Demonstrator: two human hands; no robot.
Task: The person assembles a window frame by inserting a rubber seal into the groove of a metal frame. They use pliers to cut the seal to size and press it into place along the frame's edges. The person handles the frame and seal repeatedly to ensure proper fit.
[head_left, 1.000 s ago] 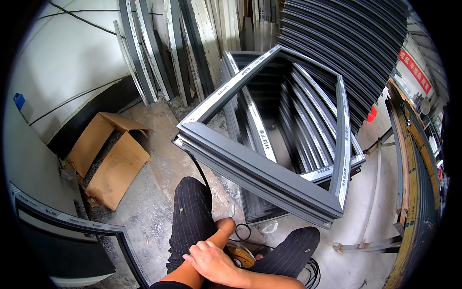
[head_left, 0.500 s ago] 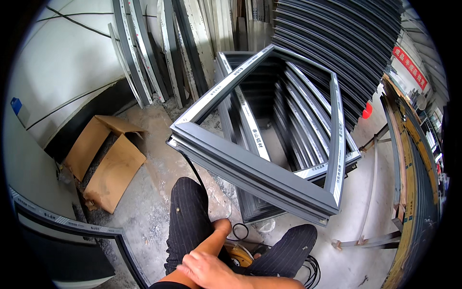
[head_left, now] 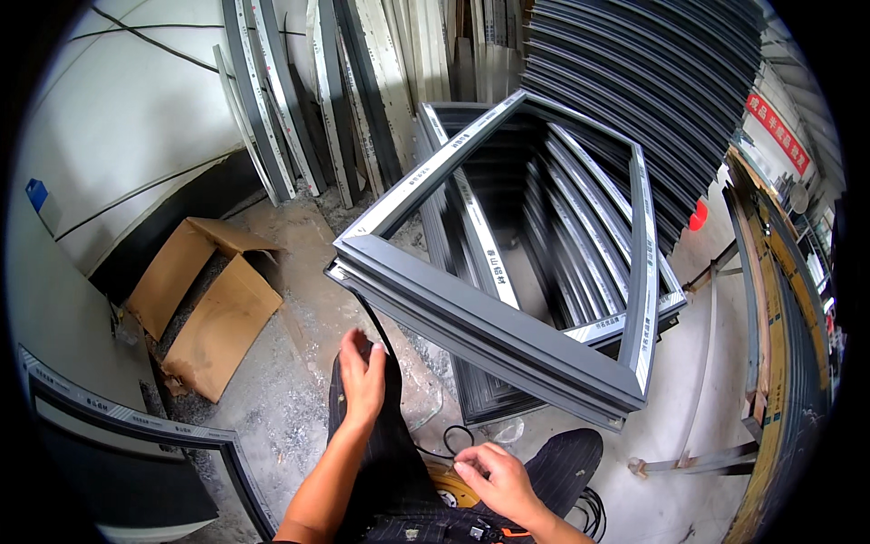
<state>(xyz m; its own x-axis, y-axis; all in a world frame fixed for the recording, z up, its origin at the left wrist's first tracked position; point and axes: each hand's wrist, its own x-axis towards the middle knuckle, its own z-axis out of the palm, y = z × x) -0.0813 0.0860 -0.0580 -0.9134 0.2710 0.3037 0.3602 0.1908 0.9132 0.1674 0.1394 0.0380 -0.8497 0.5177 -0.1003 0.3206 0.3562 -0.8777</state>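
My left hand is raised over my left knee, its thumb apart from the fingers and nothing visible in it. Lower down, my right hand hovers between my knees with loosely curled fingers, also without a visible object. Beyond both hands, a dark grey metal frame with white printed strips lies askew on a stack of similar frames. Neither hand touches it. Below my right hand sits a round yellow thing, partly hidden by the hand and my legs.
An opened cardboard box lies on the dusty floor at left. Long profiles lean on the back wall. Ribbed dark frames are piled behind. A rack stands right, a frame corner lower left, coiled cable beside my right knee.
My arms have come apart: the right hand has left my left forearm and moved right and up, while the left hand has risen leftward over the knee. The view has shifted slightly.
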